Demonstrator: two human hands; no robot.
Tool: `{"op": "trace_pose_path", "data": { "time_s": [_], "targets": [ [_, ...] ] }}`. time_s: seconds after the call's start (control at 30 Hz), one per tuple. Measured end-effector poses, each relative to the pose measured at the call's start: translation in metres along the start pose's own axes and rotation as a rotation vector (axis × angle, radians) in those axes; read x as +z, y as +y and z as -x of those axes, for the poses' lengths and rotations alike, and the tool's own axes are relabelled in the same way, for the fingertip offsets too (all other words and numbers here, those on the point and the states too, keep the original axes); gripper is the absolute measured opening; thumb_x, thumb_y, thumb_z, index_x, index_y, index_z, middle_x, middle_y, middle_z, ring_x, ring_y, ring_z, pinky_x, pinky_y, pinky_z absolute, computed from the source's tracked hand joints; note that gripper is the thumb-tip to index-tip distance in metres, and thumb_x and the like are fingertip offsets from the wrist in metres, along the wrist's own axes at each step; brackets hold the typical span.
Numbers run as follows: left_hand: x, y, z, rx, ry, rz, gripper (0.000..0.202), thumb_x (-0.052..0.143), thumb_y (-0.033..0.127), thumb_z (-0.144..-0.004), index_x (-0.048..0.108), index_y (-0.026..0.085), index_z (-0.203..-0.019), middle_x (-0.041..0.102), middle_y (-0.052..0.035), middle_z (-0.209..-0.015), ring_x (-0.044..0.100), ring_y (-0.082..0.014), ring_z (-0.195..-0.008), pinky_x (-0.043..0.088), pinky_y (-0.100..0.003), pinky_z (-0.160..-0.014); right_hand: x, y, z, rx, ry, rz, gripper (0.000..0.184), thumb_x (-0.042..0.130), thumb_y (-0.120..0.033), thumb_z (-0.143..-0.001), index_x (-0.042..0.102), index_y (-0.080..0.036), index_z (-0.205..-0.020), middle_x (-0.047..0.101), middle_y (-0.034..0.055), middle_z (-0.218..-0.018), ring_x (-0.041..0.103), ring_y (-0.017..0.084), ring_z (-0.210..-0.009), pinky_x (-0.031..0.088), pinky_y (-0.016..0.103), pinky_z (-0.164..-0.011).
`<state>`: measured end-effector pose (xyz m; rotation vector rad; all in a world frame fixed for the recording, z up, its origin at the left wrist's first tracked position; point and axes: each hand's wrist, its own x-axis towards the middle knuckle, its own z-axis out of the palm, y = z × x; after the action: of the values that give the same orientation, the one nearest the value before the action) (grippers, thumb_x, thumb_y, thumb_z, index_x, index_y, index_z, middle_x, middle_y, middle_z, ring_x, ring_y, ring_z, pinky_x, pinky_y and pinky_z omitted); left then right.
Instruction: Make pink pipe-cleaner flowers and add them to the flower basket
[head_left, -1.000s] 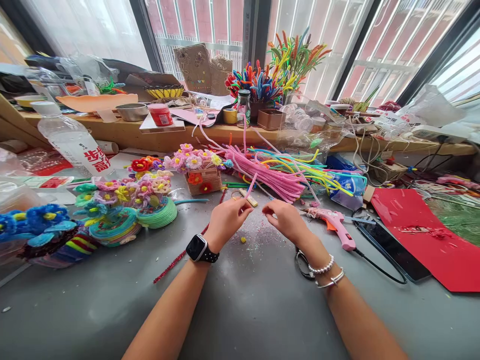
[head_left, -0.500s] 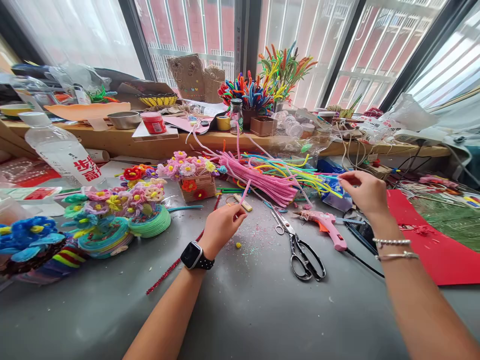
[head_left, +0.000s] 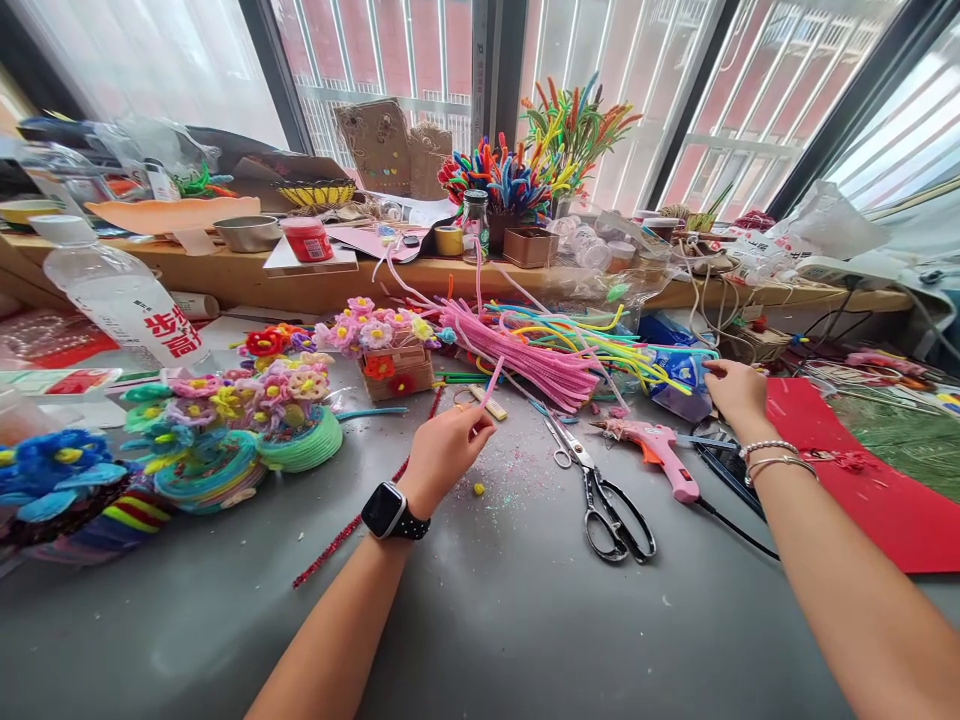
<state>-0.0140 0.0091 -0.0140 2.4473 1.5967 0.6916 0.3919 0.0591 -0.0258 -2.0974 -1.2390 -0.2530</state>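
My left hand (head_left: pixel 450 448), with a watch on the wrist, is closed on a short pale pink pipe cleaner (head_left: pixel 492 384) that sticks up past the fingers. My right hand (head_left: pixel 739 398) is pinched at the end of a blue-green pipe cleaner (head_left: pixel 686 350), beside a blue packet (head_left: pixel 679 385). That strand runs back into a loose heap of yellow and blue pipe cleaners (head_left: pixel 637 362). Left of the heap lies a thick pink bundle of pipe cleaners (head_left: pixel 525 355). Black-handled scissors (head_left: pixel 604 500) and a pink glue gun (head_left: pixel 660 450) rest on the grey table between my hands.
Pots of pipe-cleaner flowers (head_left: pixel 289 425) stand at the left, near a plastic bottle (head_left: pixel 124 295). A flower box (head_left: pixel 394 372) is behind my left hand. Red sheet (head_left: pixel 892 510) lies right. Jars and a bowl (head_left: pixel 259 233) line the wooden ledge (head_left: pixel 240 285).
My right hand has moved a little to the right, away from the heap, with the pipe cleaner end at its fingertips. My left hand has stayed almost still, holding the pale pink piece.
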Motion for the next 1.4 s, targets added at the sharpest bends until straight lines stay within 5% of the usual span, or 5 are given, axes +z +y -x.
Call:
{"op": "trace_pose_path", "data": {
  "time_s": [0.4,0.6,0.7,1.03,1.4],
  "targets": [
    [-0.001,-0.002,-0.002,-0.060,0.064,0.377,0.017,0.049,0.030,-0.077,0.059,0.016,-0.074,0.061,-0.0021,-0.070,0.053,-0.0114,-0.061,0.041,-0.023,-0.059,-0.008,-0.062,0.039,-0.098,0.220,-0.133,0.016,0.053,-0.028,-0.070,0.062,-0.015,-0.073,0.061,0.0088,-0.077,0.051,0.020,-0.072,0.036,0.034,-0.069],
    [-0.009,-0.001,-0.004,-0.199,-0.064,0.895,0.031,0.049,0.041,-0.074,0.061,0.013,-0.073,0.062,-0.0045,-0.070,0.056,-0.0103,-0.060,0.046,-0.020,-0.053,-0.015,-0.176,0.134,-0.752,-0.400,-0.646,0.016,0.049,-0.021,-0.079,0.064,-0.017,-0.084,0.062,0.0059,-0.081,0.055,0.015,-0.074,0.043,0.027,-0.066],
    [-0.009,0.000,-0.005,-0.226,-0.082,0.932,0.033,0.052,0.043,-0.072,0.063,0.013,-0.076,0.062,-0.0044,-0.068,0.057,-0.0116,-0.061,0.046,-0.020,-0.052,-0.015,-0.203,0.158,-0.812,-0.567,-0.719,0.015,0.052,-0.020,-0.078,0.063,-0.018,-0.089,0.060,0.0053,-0.082,0.055,0.014,-0.073,0.044,0.026,-0.062],
    [-0.015,-0.001,-0.002,-0.371,-0.377,1.006,0.037,0.053,0.046,-0.070,0.064,0.010,-0.074,0.066,-0.0082,-0.075,0.056,-0.0092,-0.057,0.044,-0.019,-0.053,0.000,-0.200,0.162,-0.771,-0.569,-0.704,0.011,0.055,-0.024,-0.077,0.061,-0.017,-0.069,0.054,0.0009,-0.066,0.048,0.011,-0.059,0.038,0.023,-0.053],
    [0.001,-0.003,-0.004,-0.387,-0.317,0.946,0.037,0.055,0.046,-0.067,0.064,0.011,-0.072,0.065,-0.0066,-0.070,0.054,-0.0095,-0.053,0.046,-0.023,-0.054,0.003,-0.205,0.161,-0.912,-0.531,-0.329,0.010,0.051,-0.018,-0.078,0.058,-0.016,-0.070,0.054,0.0039,-0.073,0.049,0.013,-0.064,0.035,0.024,-0.055]
  ]
}}
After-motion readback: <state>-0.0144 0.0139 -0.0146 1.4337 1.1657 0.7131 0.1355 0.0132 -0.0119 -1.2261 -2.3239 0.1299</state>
